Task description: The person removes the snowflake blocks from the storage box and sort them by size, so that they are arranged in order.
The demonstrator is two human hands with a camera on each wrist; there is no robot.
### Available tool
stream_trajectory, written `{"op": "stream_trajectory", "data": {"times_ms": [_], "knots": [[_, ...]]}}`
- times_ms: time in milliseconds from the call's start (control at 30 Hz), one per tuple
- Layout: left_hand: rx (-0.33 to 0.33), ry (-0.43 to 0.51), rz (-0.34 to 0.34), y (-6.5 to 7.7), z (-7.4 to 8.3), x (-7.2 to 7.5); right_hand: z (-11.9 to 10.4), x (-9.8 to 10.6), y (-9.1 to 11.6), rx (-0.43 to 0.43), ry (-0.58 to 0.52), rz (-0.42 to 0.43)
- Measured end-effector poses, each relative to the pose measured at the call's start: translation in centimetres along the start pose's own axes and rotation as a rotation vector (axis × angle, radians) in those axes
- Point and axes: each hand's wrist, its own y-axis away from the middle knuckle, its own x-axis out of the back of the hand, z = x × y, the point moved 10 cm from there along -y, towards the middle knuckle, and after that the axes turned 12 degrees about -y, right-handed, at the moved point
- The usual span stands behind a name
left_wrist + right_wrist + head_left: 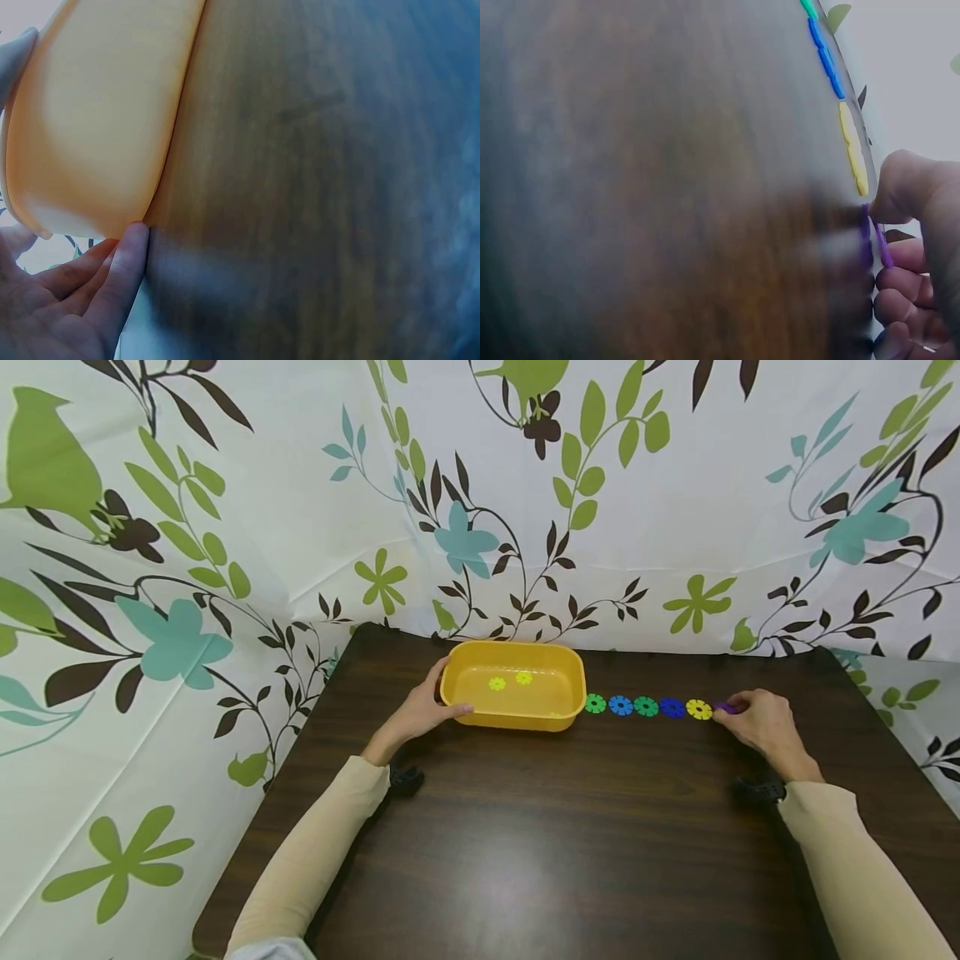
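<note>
My left hand grips the left end of a yellow plastic bin, its thumb over the near rim and fingers on the outer wall. In the left wrist view a fingertip lies at the bin's bottom edge. Two yellow notched discs lie inside the bin. At the right end of a row of discs, my right hand pinches a purple notched disc between thumb and fingers. The disc is tilted close over the table, beside the yellow disc; the fingers partly hide it.
Between the bin and my right hand runs a row with a green disc, a light blue disc, another green one and a dark blue disc. The dark wooden table meets a leaf-patterned cloth at the back.
</note>
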Motion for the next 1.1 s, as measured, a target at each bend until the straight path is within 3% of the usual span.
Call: {"op": "stream_trajectory", "data": {"times_ms": [233,400,533,667,867,1100], "knots": [[0.004,0.005,-0.003,0.0,0.0,0.0,0.3,-0.1,0.1,-0.06,-0.019,-0.041],[0.009,-0.003,-0.006,0.0,-0.1,-0.1,-1.3,0.4,0.4,-0.077,-0.071,0.022],[0.01,0.001,-0.009,0.1,0.0,0.0,-5.6,0.4,0.4,-0.008,-0.118,0.078],[0.007,-0.002,-0.002,0.1,0.0,0.0,-10.7,-0.7,0.2,0.081,-0.167,0.079],[0.004,-0.017,0.006,0.0,-0.3,-0.1,-17.4,-4.0,-0.7,0.164,-0.203,-0.016],[0.0,0.008,-0.003,0.0,-0.3,-0.1,-23.0,-8.6,-2.2,0.26,-0.203,-0.133]]}}
